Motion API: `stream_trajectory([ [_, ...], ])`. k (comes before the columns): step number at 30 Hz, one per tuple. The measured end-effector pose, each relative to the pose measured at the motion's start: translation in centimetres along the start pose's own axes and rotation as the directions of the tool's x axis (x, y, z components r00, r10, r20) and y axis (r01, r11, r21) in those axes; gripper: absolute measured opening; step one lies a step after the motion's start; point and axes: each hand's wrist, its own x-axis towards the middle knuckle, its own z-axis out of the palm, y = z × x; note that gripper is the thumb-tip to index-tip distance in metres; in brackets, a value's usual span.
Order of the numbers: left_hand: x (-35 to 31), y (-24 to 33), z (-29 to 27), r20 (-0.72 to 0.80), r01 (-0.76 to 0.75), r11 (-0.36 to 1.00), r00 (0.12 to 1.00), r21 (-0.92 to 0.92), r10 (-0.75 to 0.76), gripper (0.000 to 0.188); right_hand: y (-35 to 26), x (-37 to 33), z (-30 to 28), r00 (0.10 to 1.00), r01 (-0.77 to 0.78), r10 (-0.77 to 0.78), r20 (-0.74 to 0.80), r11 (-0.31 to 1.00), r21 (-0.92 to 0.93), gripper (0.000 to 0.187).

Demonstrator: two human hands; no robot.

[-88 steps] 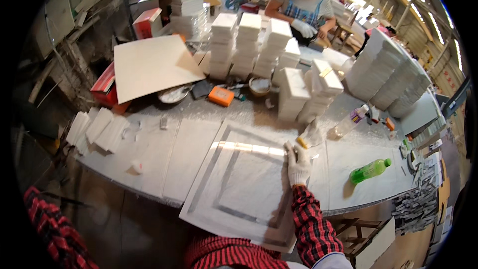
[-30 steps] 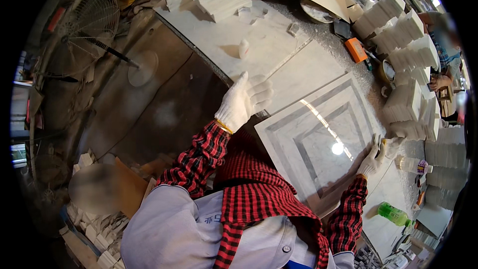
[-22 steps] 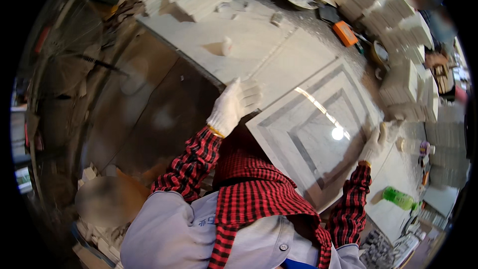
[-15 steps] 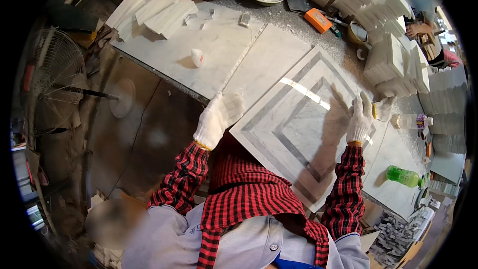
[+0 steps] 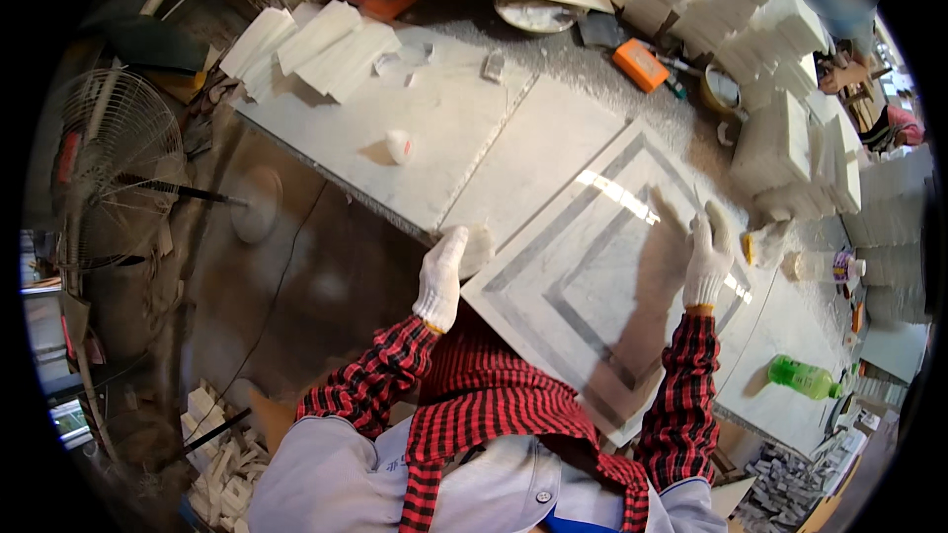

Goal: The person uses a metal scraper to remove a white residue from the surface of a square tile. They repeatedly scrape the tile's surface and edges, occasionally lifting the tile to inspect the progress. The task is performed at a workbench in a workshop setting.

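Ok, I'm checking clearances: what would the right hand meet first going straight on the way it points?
Probably the small pale scrap, just before the round bowl, though depth is unclear: the right hand may pass above both.

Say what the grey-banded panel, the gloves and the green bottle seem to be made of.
Panel: polished stone, likely marble, though glazed tile could look alike; it shows grey veining and a sharp, bright reflection.
Gloves: probably knitted cotton or a similar yarn, matte white, creasing softly around the fingers.
Green bottle: most likely plastic, shiny and see-through; glass can't be fully ruled out.
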Motion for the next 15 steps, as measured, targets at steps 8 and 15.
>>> stream_trajectory([
  [8,-0.2,0.5,0.3,-0.044,-0.011,0.999,0.999,0.038,0.013,0.046,-2.3,0.8,1.3,0.991,-0.129,0.125,0.055,0.99,0.065,0.036],
  [15,0.5,0.6,-0.7,-0.001,0.048,0.999,0.999,-0.015,-0.048,0.045,0.1,1.3,2.1,0.995,-0.039,0.045,0.093,0.997,-0.064,0.027],
])
